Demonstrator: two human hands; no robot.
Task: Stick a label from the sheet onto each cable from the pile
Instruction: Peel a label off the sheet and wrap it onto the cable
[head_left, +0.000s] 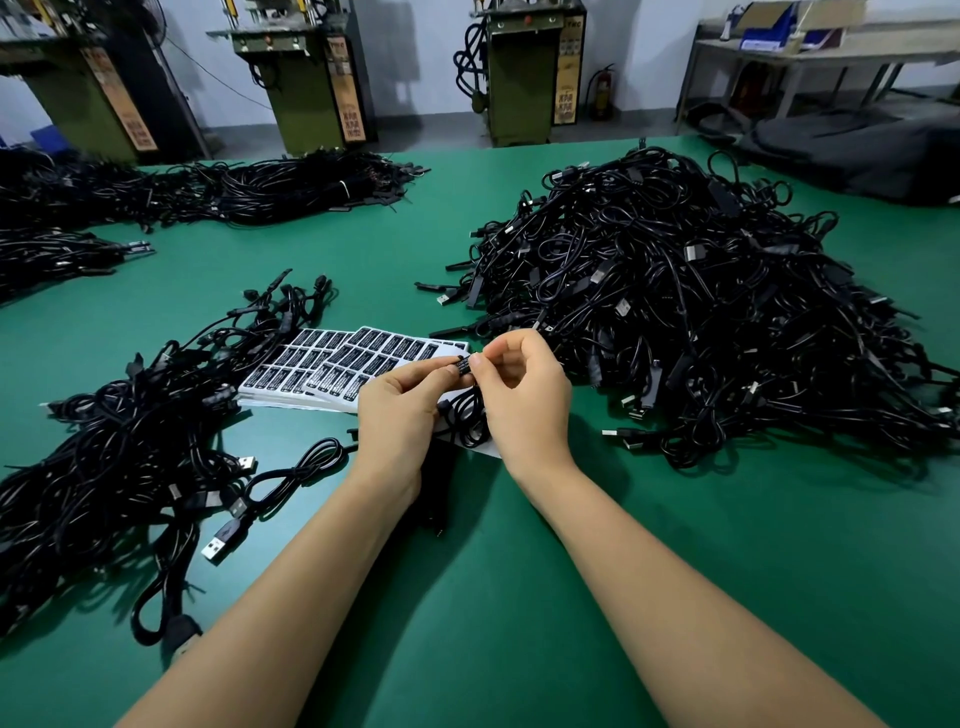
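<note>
Above the green table, my left hand (402, 410) and my right hand (524, 395) meet at one black cable (467, 415). Both pinch its small block, where a black label (464, 365) with white print sits between the fingertips. The cable's loops hang down between my palms. Just behind my hands lies the label sheet (332, 366), white with rows of black labels, on top of more sheets. A big pile of black cables (691, 312) rises on the right. A flatter heap of cables (130, 452) spreads on the left.
More cable bundles (291, 187) lie at the table's far left. Green machines (519, 78) stand on the floor behind the table, and a bench with boxes (810, 47) is at the back right. Bare green table surface (519, 597) shows between my forearms.
</note>
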